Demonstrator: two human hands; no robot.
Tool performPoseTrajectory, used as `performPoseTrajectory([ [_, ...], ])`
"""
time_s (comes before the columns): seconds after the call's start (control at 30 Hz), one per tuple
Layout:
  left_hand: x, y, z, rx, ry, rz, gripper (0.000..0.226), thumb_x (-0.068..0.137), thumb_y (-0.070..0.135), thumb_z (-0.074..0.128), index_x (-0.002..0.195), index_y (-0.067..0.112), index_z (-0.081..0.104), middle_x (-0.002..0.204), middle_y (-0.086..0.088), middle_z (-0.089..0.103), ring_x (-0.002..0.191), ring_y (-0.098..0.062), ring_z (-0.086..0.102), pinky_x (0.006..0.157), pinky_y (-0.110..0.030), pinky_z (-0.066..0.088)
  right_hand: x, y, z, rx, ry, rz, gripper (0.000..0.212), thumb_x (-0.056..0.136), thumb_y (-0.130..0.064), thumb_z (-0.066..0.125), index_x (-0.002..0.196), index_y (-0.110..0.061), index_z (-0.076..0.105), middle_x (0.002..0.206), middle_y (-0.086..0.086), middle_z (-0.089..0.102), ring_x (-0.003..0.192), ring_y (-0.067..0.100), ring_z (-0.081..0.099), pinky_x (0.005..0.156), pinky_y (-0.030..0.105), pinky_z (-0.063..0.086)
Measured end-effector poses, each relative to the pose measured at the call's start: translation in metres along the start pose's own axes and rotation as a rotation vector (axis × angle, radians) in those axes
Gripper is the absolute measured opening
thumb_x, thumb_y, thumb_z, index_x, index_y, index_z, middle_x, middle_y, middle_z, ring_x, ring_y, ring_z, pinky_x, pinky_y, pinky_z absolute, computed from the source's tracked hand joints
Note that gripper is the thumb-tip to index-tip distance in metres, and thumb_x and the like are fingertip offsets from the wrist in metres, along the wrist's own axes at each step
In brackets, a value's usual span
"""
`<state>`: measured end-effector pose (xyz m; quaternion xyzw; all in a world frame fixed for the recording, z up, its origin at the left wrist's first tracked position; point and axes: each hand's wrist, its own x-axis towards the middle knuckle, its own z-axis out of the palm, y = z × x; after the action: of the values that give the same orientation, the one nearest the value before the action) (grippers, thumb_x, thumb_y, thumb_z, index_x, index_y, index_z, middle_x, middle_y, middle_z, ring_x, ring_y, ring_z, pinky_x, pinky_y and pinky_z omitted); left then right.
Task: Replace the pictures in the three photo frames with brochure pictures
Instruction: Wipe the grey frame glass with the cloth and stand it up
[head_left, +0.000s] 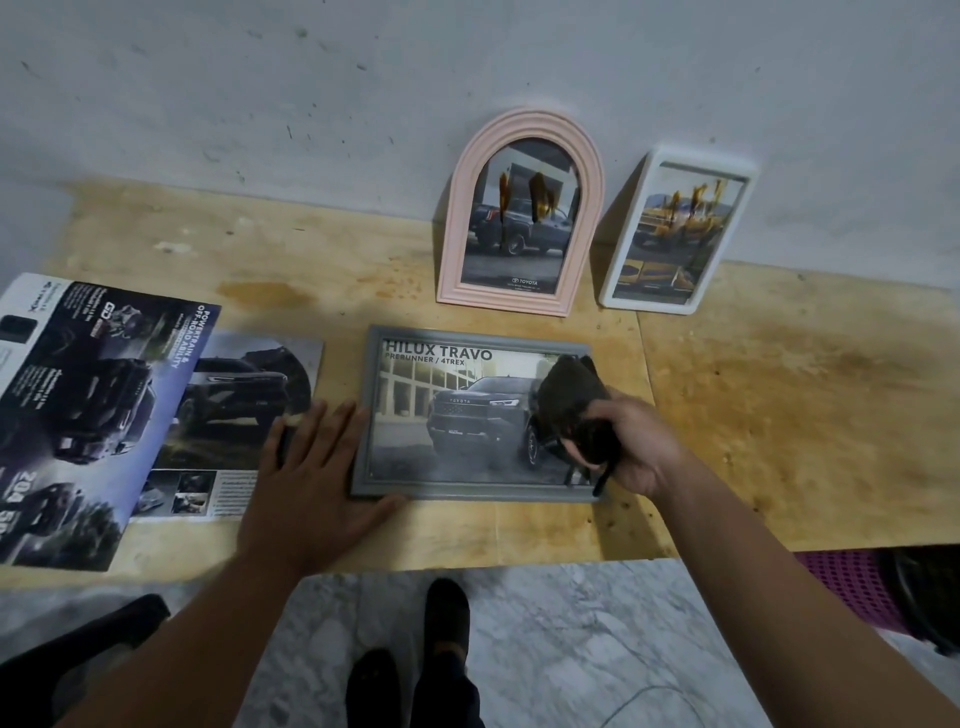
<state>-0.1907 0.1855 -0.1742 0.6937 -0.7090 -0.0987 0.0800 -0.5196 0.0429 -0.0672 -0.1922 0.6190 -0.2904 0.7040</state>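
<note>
The grey frame (470, 415) lies flat on the surface (779, 415), its long axis running left to right across the person's front, already carrying a brochure picture of a dark truck. The left hand (317, 462) rests spread and flat at the frame's left short edge, fingers straight, thumb along the near left corner, so it pins the frame rather than holds it. The right hand (631, 441) is at the opposite end, its grip curled round a dark cloth (569, 395) that sits on the glass near the right edge. From that grip the uncleaned stretch of glass lies leftward, toward the left hand, along the long axis; a wipe would probably travel that way, with the flat hand keeping the frame from sliding. The pink frame (519, 213) and white frame (675, 234) stand well beyond, leaning on the wall (260, 104), both apparently filled with truck pictures. The brochure (83, 415) and a cut page (244, 405) lie left of the left hand. The task looks nearly finished.
</note>
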Motion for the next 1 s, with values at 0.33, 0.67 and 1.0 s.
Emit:
performPoseTrajectory([
  [0.33, 0.001, 0.0, -0.002, 0.002, -0.002, 0.038, 0.099, 0.088, 0.085, 0.032, 0.164, 0.022, 0.025, 0.17, -0.005, 0.027, 0.159, -0.029, 0.016, 0.126, -0.062, 0.012, 0.04, 0.056, 0.009, -1.693, 0.222, -0.84, 0.051, 0.094, -0.037, 0.056, 0.144, -0.026, 0.051, 0.141, 0.001, 0.05, 0.116, 0.026, 0.058, 0.072, 0.041, 0.06],
  [0.67, 0.001, 0.0, -0.003, 0.008, -0.015, 0.034, 0.098, 0.088, 0.085, 0.031, 0.163, 0.023, 0.026, 0.17, -0.005, 0.026, 0.16, -0.028, 0.015, 0.126, -0.062, 0.012, 0.024, 0.071, 0.002, -1.78, 0.154, -1.152, 0.032, 0.098, -0.031, 0.056, 0.126, -0.021, 0.068, 0.12, 0.0, 0.069, 0.1, 0.026, 0.065, 0.058, 0.034, 0.055],
  [1.0, 0.0, 0.0, -0.003, 0.014, -0.016, 0.02, 0.097, 0.089, 0.086, 0.031, 0.164, 0.024, 0.026, 0.171, -0.003, 0.025, 0.16, -0.026, 0.012, 0.126, -0.061, 0.011, 0.027, 0.014, 0.001, -1.433, 0.244, -1.057, 0.035, 0.103, -0.034, 0.051, 0.136, -0.038, 0.06, 0.11, 0.001, 0.07, 0.102, 0.022, 0.063, 0.073, 0.037, 0.055],
])
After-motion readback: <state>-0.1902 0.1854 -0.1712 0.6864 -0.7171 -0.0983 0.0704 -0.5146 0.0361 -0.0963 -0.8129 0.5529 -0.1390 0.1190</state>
